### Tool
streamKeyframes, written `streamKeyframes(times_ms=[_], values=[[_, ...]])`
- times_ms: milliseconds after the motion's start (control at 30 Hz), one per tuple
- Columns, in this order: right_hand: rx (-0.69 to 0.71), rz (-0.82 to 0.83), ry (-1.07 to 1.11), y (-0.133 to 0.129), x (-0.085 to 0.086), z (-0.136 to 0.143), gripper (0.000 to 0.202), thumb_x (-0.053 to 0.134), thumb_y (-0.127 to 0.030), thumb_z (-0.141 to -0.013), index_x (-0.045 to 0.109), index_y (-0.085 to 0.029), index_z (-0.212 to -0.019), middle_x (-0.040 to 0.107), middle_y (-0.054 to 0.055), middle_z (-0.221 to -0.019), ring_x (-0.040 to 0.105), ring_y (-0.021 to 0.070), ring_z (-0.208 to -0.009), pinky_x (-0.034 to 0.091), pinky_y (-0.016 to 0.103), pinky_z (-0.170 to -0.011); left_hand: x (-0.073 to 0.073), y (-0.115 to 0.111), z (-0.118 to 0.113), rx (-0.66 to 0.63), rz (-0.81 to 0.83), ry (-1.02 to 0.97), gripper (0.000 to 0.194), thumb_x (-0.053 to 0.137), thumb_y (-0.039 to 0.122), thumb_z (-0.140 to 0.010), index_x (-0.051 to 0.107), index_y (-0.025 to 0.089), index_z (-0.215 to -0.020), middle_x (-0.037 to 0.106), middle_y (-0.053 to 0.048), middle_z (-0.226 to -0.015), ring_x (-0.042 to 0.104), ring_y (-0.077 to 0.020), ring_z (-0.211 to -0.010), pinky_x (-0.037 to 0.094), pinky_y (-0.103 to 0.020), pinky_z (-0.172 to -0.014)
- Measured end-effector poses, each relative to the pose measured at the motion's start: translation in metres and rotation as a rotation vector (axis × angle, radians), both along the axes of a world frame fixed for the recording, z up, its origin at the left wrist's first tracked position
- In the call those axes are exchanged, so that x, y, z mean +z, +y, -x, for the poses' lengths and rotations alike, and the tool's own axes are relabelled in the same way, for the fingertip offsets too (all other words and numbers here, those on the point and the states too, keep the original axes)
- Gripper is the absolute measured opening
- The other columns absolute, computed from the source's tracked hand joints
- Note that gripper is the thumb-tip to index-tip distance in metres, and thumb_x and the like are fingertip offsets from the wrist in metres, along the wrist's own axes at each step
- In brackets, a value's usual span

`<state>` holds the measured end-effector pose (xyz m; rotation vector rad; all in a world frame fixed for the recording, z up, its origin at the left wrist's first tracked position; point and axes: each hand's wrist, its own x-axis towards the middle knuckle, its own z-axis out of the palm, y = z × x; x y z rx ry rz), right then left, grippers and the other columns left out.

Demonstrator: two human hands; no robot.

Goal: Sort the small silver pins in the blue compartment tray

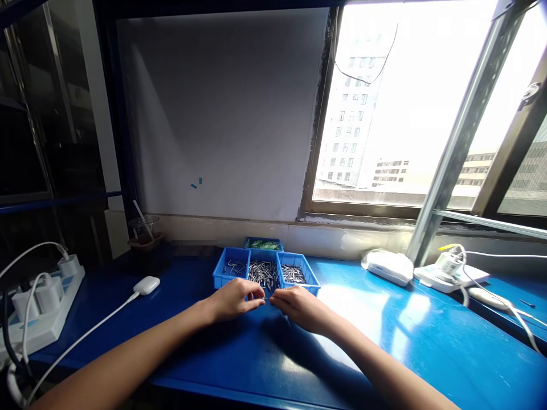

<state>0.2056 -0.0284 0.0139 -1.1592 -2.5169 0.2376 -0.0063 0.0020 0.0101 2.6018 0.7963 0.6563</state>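
Observation:
My left hand (237, 298) and my right hand (301, 306) meet just in front of the blue bins, above the table. Both are closed in a pinch, with a thin metal pin (267, 298) stretching between the fingertips; its ends are hidden by the fingers. Behind my left hand, the left blue bin (219, 277) holds a few scattered thin metal pieces. A dense heap of small metal pieces (264, 273) fills the middle bin. More of them (293, 274) lie in the right blue bin (314, 281).
A small bin of green packets (265, 245) stands behind. On the left are a white charging case (146, 285) with its cable and a power strip (53, 316). To the right lie a white packet (388, 266) and another power strip (453, 276) beside a metal post (444, 154).

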Motion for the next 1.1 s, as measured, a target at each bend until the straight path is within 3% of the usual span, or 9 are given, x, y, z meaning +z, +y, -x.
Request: streamKeyframes(times_ms=[200,367,533,700,833,1100], values=[[-0.035,-0.017,-0.061,0.001,-0.001,-0.002,0.037,0.039,-0.032,-0.096,0.062,-0.019,-0.069,0.057,0.001,-0.060,0.048,0.0128,-0.055,0.032,0.025,-0.055,-0.001,0.002,0.001,0.033,-0.038,0.022,0.012,0.056,0.024,-0.088,0.066,0.016,-0.087,0.067,-0.002,-0.081,0.061,-0.0145,-0.072,0.044,-0.021,-0.066],[-0.110,-0.060,-0.064,0.000,0.003,-0.001,0.023,0.044,-0.026,-0.093,0.066,-0.019,-0.090,0.067,0.005,-0.074,0.058,0.0170,-0.065,0.037,0.025,-0.059,-0.001,0.001,0.003,0.068,-0.120,0.096,0.016,0.051,0.024,-0.092,0.064,0.016,-0.089,0.066,-0.003,-0.082,0.061,-0.0161,-0.073,0.043,-0.022,-0.066],[-0.011,-0.079,-0.106,0.001,-0.005,0.000,0.029,0.042,-0.026,-0.094,0.065,-0.018,-0.077,0.065,0.004,-0.071,0.058,0.0161,-0.063,0.037,0.025,-0.058,-0.003,0.000,0.001,0.052,-0.170,0.054,0.016,0.048,0.024,-0.094,0.062,0.016,-0.090,0.066,-0.004,-0.084,0.061,-0.0163,-0.075,0.044,-0.023,-0.068],[0.065,-0.050,-0.117,0.002,-0.015,0.003,0.031,0.040,-0.026,-0.095,0.064,-0.017,-0.077,0.066,0.005,-0.073,0.057,0.0151,-0.061,0.036,0.025,-0.058,-0.006,-0.004,-0.003,-0.025,-0.279,0.038,0.023,0.044,0.029,-0.096,0.062,0.015,-0.089,0.066,-0.006,-0.083,0.061,-0.0169,-0.076,0.045,-0.024,-0.071],[-0.020,-0.048,-0.121,0.001,-0.008,0.000,0.032,0.040,-0.027,-0.095,0.062,-0.018,-0.074,0.061,0.003,-0.064,0.054,0.0145,-0.057,0.034,0.025,-0.055,-0.003,-0.001,0.001,-0.038,-0.360,0.112,0.025,0.043,0.031,-0.096,0.062,0.015,-0.090,0.067,-0.007,-0.084,0.062,-0.0184,-0.078,0.045,-0.026,-0.071],[-0.072,-0.051,-0.044,-0.004,0.005,0.000,0.031,0.038,-0.027,-0.095,0.062,-0.018,-0.077,0.063,0.004,-0.069,0.056,0.0161,-0.061,0.035,0.026,-0.057,0.001,-0.002,0.005,-0.036,-0.288,0.255,0.024,0.042,0.024,-0.095,0.062,0.017,-0.083,0.067,-0.005,-0.079,0.063,-0.0178,-0.071,0.042,-0.024,-0.062]])
